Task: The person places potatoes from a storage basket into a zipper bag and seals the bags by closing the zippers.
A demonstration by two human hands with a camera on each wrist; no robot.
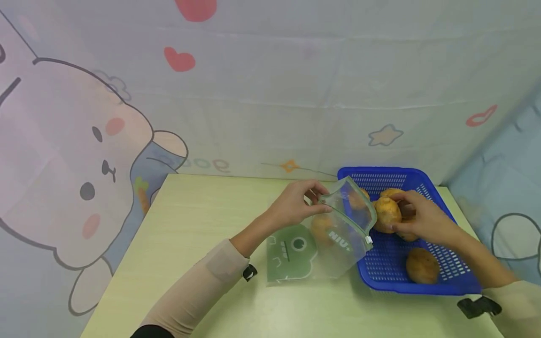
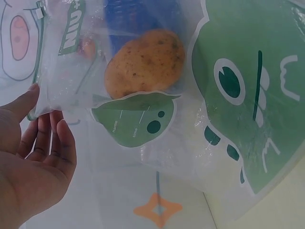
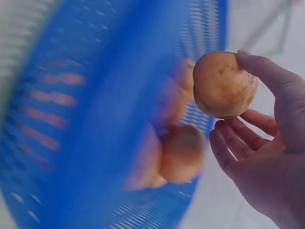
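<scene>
At a pale table [image 1: 203, 244] backed by a cartoon-printed sheet [image 1: 84, 155], a person's left hand [image 1: 293, 203] pinches the far rim of a clear zip bag [image 1: 338, 230], thumb and fingers curled on its green-edged mouth and holding it up and open toward the right. The bag's lower end lies on the table, its green monster print [image 1: 291, 253] toward the near left. One potato [image 2: 144, 62] already sits inside the bag, seen through the plastic in the left wrist view, above a smaller green print.

Just right of the bag's mouth, the right hand [image 1: 422, 218] holds a second potato [image 1: 386, 213], gripped between the thumb and curled fingers [image 3: 233, 143]; the right wrist view shows it lifted clear of the others. It hangs over the left part of a blue basket [image 1: 448, 277], near the bag's opening but not inside it.

The basket stands on the right side of the table, touching the bag's right edge. More potatoes lie in it: one alone near the front [image 1: 421, 265], others at the far side, partly hidden behind the hand and the bag, so their number cannot be told. Both forearms wear light sleeves, each with a black wrist mount [image 1: 479, 306].
</scene>
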